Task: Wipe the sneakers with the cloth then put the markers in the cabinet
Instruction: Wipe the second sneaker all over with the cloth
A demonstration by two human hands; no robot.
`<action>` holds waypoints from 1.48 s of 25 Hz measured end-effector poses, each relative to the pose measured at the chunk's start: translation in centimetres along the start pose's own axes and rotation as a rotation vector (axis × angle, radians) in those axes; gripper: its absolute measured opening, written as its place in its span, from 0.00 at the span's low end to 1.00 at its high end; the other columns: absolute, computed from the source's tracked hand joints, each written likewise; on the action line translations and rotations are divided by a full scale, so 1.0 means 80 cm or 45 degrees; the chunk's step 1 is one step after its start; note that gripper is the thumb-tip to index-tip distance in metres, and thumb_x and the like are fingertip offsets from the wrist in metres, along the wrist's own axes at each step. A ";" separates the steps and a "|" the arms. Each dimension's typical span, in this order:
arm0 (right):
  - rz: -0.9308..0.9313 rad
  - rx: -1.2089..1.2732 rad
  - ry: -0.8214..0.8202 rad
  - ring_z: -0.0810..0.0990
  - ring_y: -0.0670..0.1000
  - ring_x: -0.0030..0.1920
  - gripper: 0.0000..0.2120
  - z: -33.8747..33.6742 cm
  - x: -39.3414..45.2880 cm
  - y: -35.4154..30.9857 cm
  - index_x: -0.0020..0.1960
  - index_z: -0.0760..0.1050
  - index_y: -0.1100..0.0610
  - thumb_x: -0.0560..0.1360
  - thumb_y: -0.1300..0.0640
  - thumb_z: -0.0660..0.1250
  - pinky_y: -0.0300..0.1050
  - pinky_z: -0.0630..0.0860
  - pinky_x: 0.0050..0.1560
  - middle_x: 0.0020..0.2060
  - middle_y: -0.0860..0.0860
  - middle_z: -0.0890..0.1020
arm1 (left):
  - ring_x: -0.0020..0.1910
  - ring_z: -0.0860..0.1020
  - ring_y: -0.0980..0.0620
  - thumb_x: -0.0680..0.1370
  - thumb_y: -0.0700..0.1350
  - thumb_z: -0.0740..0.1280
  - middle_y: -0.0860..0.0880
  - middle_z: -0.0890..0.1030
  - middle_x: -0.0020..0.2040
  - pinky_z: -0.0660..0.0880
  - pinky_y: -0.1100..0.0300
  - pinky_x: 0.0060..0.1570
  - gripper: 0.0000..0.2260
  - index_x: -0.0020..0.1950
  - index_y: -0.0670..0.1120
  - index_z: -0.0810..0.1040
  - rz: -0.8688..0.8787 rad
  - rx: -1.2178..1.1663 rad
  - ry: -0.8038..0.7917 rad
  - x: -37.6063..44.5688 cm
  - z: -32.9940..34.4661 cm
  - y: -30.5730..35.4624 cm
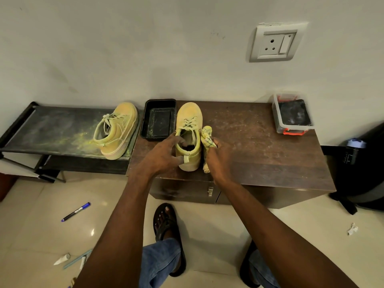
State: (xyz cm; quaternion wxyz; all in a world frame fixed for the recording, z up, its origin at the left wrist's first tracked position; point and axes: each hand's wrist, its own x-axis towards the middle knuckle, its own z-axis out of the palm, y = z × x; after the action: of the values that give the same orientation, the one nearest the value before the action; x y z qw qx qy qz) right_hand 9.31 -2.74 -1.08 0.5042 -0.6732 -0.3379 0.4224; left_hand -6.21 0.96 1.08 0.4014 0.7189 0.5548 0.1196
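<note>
Left fingers point(177, 140): curled over the collar of the yellow-dusted lace-up sneaker point(189, 129), thumb at the heel tab, clamped on it to steady it.
Left hand point(162, 154): gripping the heel end of that sneaker, which stands upright on the dark brown wooden counter point(259, 142), toe toward the wall.
Right fingers point(215, 143): closed round the crumpled yellow-stained cloth point(207, 138), pressing it against the sneaker's right side.
Right hand point(218, 161): holding the cloth beside the heel; a tail of cloth hanging down to the counter.
Progress: judged early in the wiping; yellow powder showing on the toe and upper of the held sneaker.
Second sneaker point(116, 129): same kind, lying tilted on the dark low rack point(52, 129) to the left, heavily dusted, seemingly not yet wiped.
Markers: one blue-capped marker point(75, 212) on the tiled floor at left; none in the cabinet yet as far as can be seen.
Cabinet: door with small metal latch point(210, 191) below the counter's front edge, closed.
Left to do: finishing both sneakers, then gathering markers and opening the cabinet.
Nearby: black rectangular tray point(159, 121) just beside the held sneaker; clear plastic box with orange clips point(291, 115) well apart at the right.
In the way: crumpled paper scrap point(352, 229) and small tubes point(62, 259) on the floor; sandalled foot point(166, 223) before the cabinet door.
</note>
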 end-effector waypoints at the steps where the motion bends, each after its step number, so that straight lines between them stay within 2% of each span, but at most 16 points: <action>1: -0.016 0.024 -0.002 0.74 0.39 0.33 0.14 -0.001 -0.001 -0.002 0.50 0.81 0.53 0.78 0.65 0.58 0.30 0.69 0.30 0.35 0.43 0.80 | 0.49 0.73 0.53 0.71 0.42 0.73 0.54 0.72 0.55 0.69 0.58 0.47 0.15 0.54 0.53 0.73 0.017 0.052 -0.028 0.001 0.002 0.001; 4: -0.070 0.034 -0.012 0.78 0.39 0.39 0.18 -0.007 -0.008 -0.004 0.55 0.79 0.51 0.77 0.68 0.57 0.28 0.74 0.38 0.39 0.41 0.81 | 0.50 0.76 0.49 0.70 0.43 0.75 0.51 0.75 0.52 0.73 0.54 0.47 0.11 0.46 0.49 0.75 0.076 0.061 0.026 0.010 0.011 0.003; 6: -0.271 -0.057 -0.030 0.80 0.41 0.51 0.21 -0.014 -0.016 -0.004 0.62 0.77 0.55 0.75 0.69 0.56 0.32 0.76 0.51 0.51 0.46 0.82 | 0.43 0.77 0.50 0.70 0.43 0.76 0.49 0.78 0.45 0.75 0.52 0.43 0.10 0.42 0.47 0.75 0.098 -0.124 0.089 0.011 0.013 0.005; 9: -0.627 -0.260 -0.102 0.75 0.46 0.64 0.26 -0.036 -0.008 0.005 0.67 0.73 0.60 0.70 0.70 0.55 0.39 0.71 0.65 0.64 0.54 0.77 | 0.35 0.75 0.59 0.71 0.38 0.75 0.56 0.77 0.35 0.72 0.63 0.36 0.10 0.39 0.47 0.74 0.153 -0.509 0.041 0.012 0.014 0.011; 13: -0.334 -0.241 0.036 0.79 0.42 0.50 0.26 -0.065 0.012 0.008 0.65 0.75 0.57 0.71 0.72 0.55 0.31 0.73 0.51 0.56 0.51 0.81 | 0.35 0.76 0.62 0.72 0.32 0.71 0.57 0.78 0.36 0.73 0.69 0.35 0.11 0.40 0.45 0.73 0.185 -0.712 -0.086 0.011 0.014 0.020; 15: -0.462 -0.211 0.054 0.78 0.48 0.59 0.28 -0.059 0.002 0.000 0.66 0.74 0.59 0.69 0.73 0.55 0.34 0.73 0.59 0.61 0.52 0.78 | 0.39 0.78 0.59 0.72 0.31 0.70 0.51 0.80 0.40 0.76 0.65 0.39 0.07 0.45 0.40 0.75 0.165 -0.870 -0.123 0.013 0.012 0.020; 18: -0.833 -0.364 -0.088 0.72 0.51 0.68 0.28 -0.058 -0.009 -0.001 0.64 0.74 0.62 0.66 0.71 0.54 0.41 0.67 0.70 0.64 0.53 0.75 | 0.49 0.79 0.45 0.69 0.34 0.71 0.40 0.80 0.50 0.78 0.50 0.52 0.16 0.55 0.33 0.76 0.065 -1.076 -0.195 0.019 0.008 0.014; 19: -0.879 -0.420 -0.102 0.72 0.51 0.68 0.28 -0.066 -0.001 0.001 0.64 0.75 0.63 0.66 0.72 0.54 0.40 0.66 0.70 0.64 0.53 0.75 | 0.48 0.78 0.44 0.66 0.35 0.72 0.40 0.79 0.48 0.78 0.51 0.50 0.17 0.53 0.33 0.76 0.042 -1.071 -0.194 0.019 0.008 0.013; 23: -0.498 -0.332 0.081 0.76 0.48 0.62 0.27 -0.084 0.009 0.006 0.64 0.76 0.60 0.69 0.75 0.56 0.31 0.71 0.62 0.59 0.46 0.77 | 0.36 0.72 0.52 0.60 0.43 0.74 0.47 0.73 0.36 0.72 0.62 0.34 0.18 0.41 0.35 0.73 0.074 -0.882 -0.210 0.018 0.010 0.014; 25: -0.708 -0.422 -0.042 0.75 0.49 0.64 0.25 -0.065 -0.017 -0.003 0.64 0.76 0.61 0.69 0.73 0.57 0.42 0.70 0.68 0.62 0.51 0.78 | 0.37 0.75 0.51 0.60 0.44 0.73 0.44 0.76 0.38 0.76 0.61 0.37 0.19 0.43 0.33 0.74 0.094 -0.829 -0.186 0.020 0.013 0.014; 27: -1.039 -0.587 -0.237 0.73 0.51 0.67 0.26 -0.059 -0.021 0.011 0.64 0.75 0.61 0.68 0.70 0.56 0.45 0.67 0.70 0.64 0.55 0.77 | 0.40 0.78 0.49 0.60 0.43 0.71 0.42 0.79 0.41 0.78 0.57 0.42 0.20 0.46 0.31 0.76 0.078 -0.818 -0.152 0.023 0.013 0.012; 28: -1.041 -0.604 -0.245 0.72 0.52 0.68 0.27 -0.066 -0.007 0.017 0.64 0.75 0.61 0.67 0.70 0.56 0.46 0.67 0.70 0.64 0.56 0.77 | 0.37 0.77 0.51 0.60 0.42 0.71 0.44 0.78 0.38 0.77 0.58 0.39 0.17 0.42 0.33 0.75 0.081 -0.819 -0.150 0.022 0.013 0.011; 31: -0.627 -0.498 0.040 0.73 0.54 0.66 0.28 -0.090 0.019 0.025 0.62 0.77 0.61 0.65 0.69 0.55 0.47 0.67 0.70 0.63 0.57 0.77 | 0.33 0.70 0.53 0.59 0.44 0.72 0.48 0.72 0.33 0.71 0.60 0.33 0.14 0.35 0.40 0.69 0.086 -0.816 -0.174 0.021 0.009 0.007; 32: -0.643 -0.509 0.066 0.73 0.55 0.66 0.28 -0.085 0.011 0.020 0.62 0.76 0.62 0.64 0.69 0.55 0.46 0.67 0.70 0.63 0.57 0.77 | 0.34 0.71 0.51 0.59 0.44 0.72 0.46 0.72 0.35 0.71 0.58 0.35 0.15 0.36 0.38 0.70 0.075 -0.829 -0.166 0.022 0.010 0.007; 35: -1.145 -0.714 -0.196 0.71 0.55 0.68 0.27 -0.051 -0.028 0.012 0.64 0.75 0.63 0.66 0.68 0.54 0.48 0.68 0.70 0.64 0.58 0.76 | 0.39 0.78 0.48 0.62 0.39 0.71 0.41 0.78 0.42 0.76 0.55 0.40 0.19 0.48 0.29 0.75 0.048 -0.893 -0.139 0.025 0.011 0.006; 37: -1.192 -0.715 -0.257 0.71 0.54 0.68 0.27 -0.060 -0.009 0.021 0.64 0.75 0.63 0.66 0.70 0.55 0.50 0.68 0.69 0.64 0.58 0.76 | 0.38 0.77 0.48 0.60 0.40 0.71 0.42 0.77 0.40 0.76 0.55 0.39 0.18 0.45 0.32 0.75 0.055 -0.890 -0.144 0.024 0.009 0.004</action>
State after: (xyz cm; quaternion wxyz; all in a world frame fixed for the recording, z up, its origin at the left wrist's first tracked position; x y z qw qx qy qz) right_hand 13.46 -5.68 -1.86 0.4043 -0.5159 -0.7473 0.1091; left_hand -4.90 2.33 0.30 0.6508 0.5550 0.4418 0.2707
